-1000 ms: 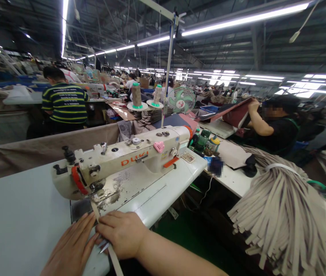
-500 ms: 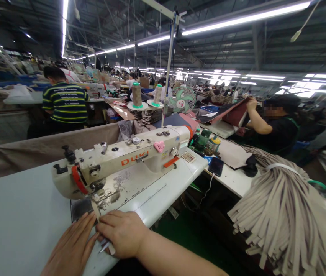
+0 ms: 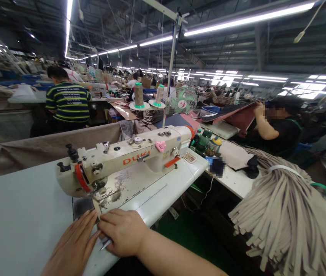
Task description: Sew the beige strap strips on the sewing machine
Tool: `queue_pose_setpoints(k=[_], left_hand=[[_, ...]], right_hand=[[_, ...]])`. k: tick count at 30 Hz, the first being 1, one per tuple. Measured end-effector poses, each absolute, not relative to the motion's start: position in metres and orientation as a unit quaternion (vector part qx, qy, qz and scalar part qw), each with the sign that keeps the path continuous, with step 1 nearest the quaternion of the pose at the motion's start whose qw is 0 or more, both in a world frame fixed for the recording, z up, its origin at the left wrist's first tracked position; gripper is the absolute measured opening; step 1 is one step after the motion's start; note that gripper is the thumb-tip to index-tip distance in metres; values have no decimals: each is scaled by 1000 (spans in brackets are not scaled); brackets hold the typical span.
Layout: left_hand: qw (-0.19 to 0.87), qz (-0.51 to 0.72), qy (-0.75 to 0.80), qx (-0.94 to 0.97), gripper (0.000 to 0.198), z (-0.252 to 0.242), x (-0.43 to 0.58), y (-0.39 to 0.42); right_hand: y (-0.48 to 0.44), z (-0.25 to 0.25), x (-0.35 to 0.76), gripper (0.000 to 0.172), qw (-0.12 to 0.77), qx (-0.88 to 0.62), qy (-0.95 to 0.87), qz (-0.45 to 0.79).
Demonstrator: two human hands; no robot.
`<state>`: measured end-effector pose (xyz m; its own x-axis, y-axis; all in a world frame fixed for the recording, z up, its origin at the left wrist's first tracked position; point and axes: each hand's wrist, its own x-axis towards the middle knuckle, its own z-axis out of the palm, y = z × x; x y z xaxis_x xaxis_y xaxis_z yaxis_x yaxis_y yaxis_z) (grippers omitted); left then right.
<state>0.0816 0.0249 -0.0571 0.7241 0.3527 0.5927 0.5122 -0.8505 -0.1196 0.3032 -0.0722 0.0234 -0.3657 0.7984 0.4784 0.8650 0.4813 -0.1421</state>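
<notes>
A narrow beige strip (image 3: 97, 209) runs from under the presser area of the white sewing machine (image 3: 140, 157) back toward me, between my hands. My left hand (image 3: 73, 243) lies flat on the table, its fingers stretched along the strip's left side. Curled at the strip's right edge is my right hand (image 3: 124, 232), thumb and fingers closed on it. A pointed metal tool (image 3: 105, 244) sticks out from beneath the right palm; its handle is hidden, so its kind is unclear. The needle is too small to make out.
A large tied bundle of beige strips (image 3: 283, 207) hangs over the side table at right. Bottles (image 3: 204, 142) stand beyond the machine head. Thread cones (image 3: 138, 96) and a green fan (image 3: 183, 100) are behind. A co-worker (image 3: 280, 122) at right lifts dark material.
The strip's loose tail, which showed below my right hand, has gone from sight. My hands keep nearly the same pose. The whole view has shifted slightly.
</notes>
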Motion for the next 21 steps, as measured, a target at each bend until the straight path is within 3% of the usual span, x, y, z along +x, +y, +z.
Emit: queue_pose_setpoints(k=[8,16,21], left_hand=[[113,-271,-254,-922,65,-54,81,22],[108,-279,-257,-919,64,-43,85,17],[83,-283,-279,-914,56,-31,91,12]], right_hand=[[-73,26,303,34,247,-511,-821,-64],[-74,27,303,29,251,-516,-817,-53],[-74,29,312,39,287,-520,-804,-20]])
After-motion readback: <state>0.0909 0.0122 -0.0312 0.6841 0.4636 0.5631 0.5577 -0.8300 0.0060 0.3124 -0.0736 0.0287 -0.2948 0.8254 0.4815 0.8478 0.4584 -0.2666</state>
